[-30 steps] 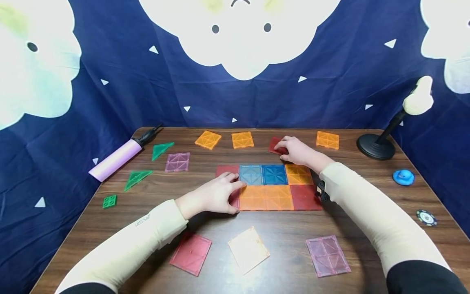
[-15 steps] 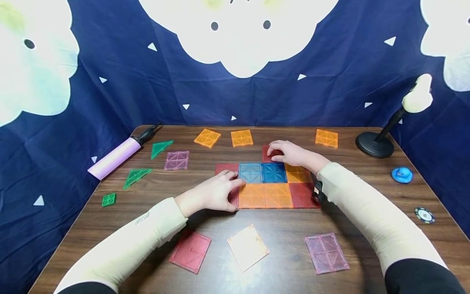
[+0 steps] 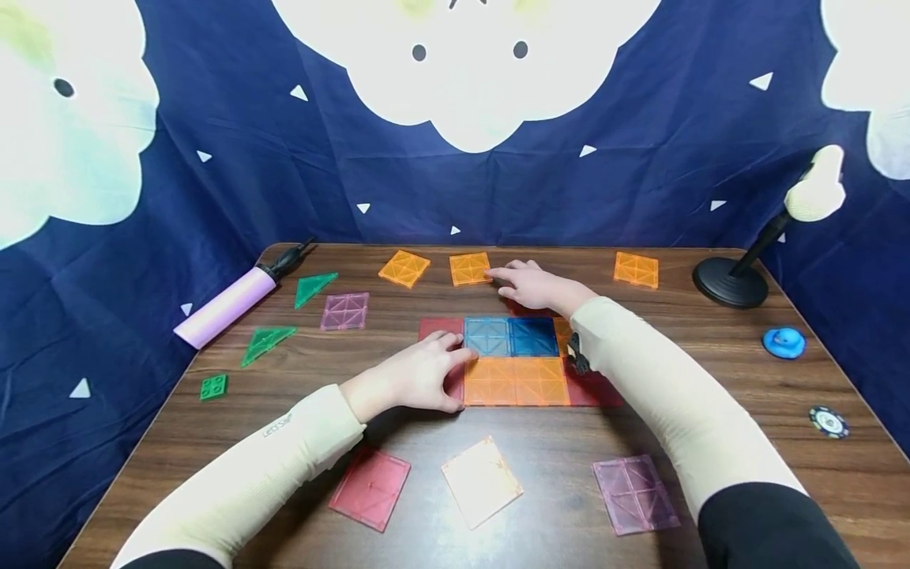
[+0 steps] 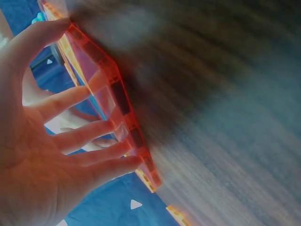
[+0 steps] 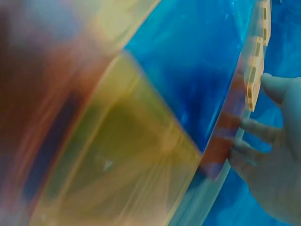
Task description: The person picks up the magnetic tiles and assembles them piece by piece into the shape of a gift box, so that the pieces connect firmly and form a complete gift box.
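A block of magnetic tiles lies in two joined rows: red tiles at the left end, a light blue tile (image 3: 486,337), a dark blue tile (image 3: 534,337), orange tiles (image 3: 515,382), and a red tile (image 3: 596,388) at right. My left hand (image 3: 425,371) rests on the left red tiles (image 4: 120,94), fingers spread and thumb at the near corner. Past the dark blue tile lies another red tile (image 5: 229,115), mostly hidden beneath my right hand (image 3: 533,286). That hand's foremost fingertip is at the right edge of a loose orange tile (image 3: 469,269); contact is unclear.
More orange tiles lie along the back, including one at left (image 3: 404,269) and one at right (image 3: 636,270). A red tile (image 3: 370,489), a pale tile (image 3: 483,482) and a purple tile (image 3: 635,494) lie nearer. A balloon pump (image 3: 227,307) and microphone stand (image 3: 730,283) flank them.
My right hand slid the red tile left to behind the dark blue tile and released it, then moved left toward the loose orange tile. The left hand stayed in place.
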{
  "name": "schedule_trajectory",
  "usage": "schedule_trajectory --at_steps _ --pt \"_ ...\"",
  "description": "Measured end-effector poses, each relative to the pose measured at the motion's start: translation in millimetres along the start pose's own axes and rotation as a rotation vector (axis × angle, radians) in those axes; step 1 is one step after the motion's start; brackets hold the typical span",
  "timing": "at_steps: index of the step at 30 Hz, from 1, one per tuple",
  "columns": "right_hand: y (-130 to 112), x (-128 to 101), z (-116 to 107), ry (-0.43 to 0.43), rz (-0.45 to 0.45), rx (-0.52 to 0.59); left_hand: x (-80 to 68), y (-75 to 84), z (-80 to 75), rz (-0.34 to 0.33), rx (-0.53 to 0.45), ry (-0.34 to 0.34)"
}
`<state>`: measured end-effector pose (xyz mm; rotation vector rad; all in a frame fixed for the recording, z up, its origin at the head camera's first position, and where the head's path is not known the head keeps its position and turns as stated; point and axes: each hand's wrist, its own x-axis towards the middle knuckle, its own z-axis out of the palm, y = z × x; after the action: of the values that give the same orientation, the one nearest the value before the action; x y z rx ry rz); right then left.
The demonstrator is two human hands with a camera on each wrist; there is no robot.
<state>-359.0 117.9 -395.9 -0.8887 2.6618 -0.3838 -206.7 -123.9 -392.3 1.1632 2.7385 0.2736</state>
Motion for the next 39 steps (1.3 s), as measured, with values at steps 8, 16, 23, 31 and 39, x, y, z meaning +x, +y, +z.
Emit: schedule_trajectory --at_steps 8,16,23,31,39 --pt "-5.2 8.9 1.1 0.119 -0.041 0.018 -0.3 -2.7 3.8 0.012 0.013 0.016" --pt "-12.1 26.4 7.7 0.164 -0.007 0.042 -0.2 -2.8 5.8 0.014 0.020 0.018" --pt "-19.2 32.1 10.7 0.118 -0.001 0.031 0.0 -2.0 6.1 0.019 0.011 0.025" --pt "-21.8 15.9 4.5 0.010 -0.072 0.038 -0.2 -2.4 6.2 0.025 0.007 0.032" --pt "-17.8 0.9 1.8 -0.008 -0.122 0.046 1.8 -3.0 4.7 0.033 0.014 0.050"
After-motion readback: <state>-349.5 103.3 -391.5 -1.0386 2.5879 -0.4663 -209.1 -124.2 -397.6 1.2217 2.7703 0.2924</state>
